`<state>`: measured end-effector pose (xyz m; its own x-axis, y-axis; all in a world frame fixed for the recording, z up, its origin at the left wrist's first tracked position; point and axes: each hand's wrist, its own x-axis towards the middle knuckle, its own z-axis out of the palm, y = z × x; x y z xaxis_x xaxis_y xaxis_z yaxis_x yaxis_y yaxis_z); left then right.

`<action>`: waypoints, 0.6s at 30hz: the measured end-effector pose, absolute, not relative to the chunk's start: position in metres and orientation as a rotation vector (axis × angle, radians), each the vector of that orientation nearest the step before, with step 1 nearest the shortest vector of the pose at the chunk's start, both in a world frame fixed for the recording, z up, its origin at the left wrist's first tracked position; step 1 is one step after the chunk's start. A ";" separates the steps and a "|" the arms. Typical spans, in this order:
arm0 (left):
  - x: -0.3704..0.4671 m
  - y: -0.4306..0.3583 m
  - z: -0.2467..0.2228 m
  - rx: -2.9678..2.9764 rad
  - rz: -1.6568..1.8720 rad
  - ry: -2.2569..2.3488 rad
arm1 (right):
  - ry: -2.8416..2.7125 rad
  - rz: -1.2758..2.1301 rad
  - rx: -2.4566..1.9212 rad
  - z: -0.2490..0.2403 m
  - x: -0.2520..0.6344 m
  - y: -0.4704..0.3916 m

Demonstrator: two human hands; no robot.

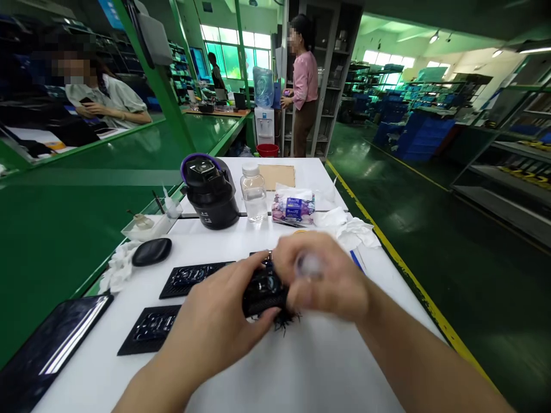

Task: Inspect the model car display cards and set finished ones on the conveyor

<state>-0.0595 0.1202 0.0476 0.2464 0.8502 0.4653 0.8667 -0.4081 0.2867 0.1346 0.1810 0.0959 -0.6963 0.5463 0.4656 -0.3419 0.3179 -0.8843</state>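
Steadying seems intended; mid-frame, 1 black piece (263, 288) is clasped by half-curled left hand (217, 312); right hand (338, 289) is curled, contents unclear.

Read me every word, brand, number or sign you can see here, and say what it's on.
"B": starts the name on the tissue pack; the rest is too blurred.
Black container: white marks, too small to read.
Water dispenser: small blue label, unreadable.
Blue sign, upper left: unreadable.

a glossy black part (266, 285) with textured edge, in the left hand (219, 312).
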 end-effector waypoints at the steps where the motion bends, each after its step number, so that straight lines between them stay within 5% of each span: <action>1: -0.066 0.121 0.050 -2.428 -0.859 -1.735 | -1.727 1.449 -0.222 0.097 0.139 0.189; 9: -0.156 0.166 0.072 -2.389 -0.354 -2.303 | -1.266 1.341 -0.792 0.068 0.192 0.209; 18: -0.181 0.217 0.045 -2.643 -0.175 -2.199 | -1.384 1.270 -1.018 0.003 0.196 0.205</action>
<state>-0.1810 0.2171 0.0455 0.1970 0.9739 -0.1131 0.9437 -0.1571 0.2911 0.1964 0.2045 0.0027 -0.1872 0.9760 0.1114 -0.0277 0.1082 -0.9937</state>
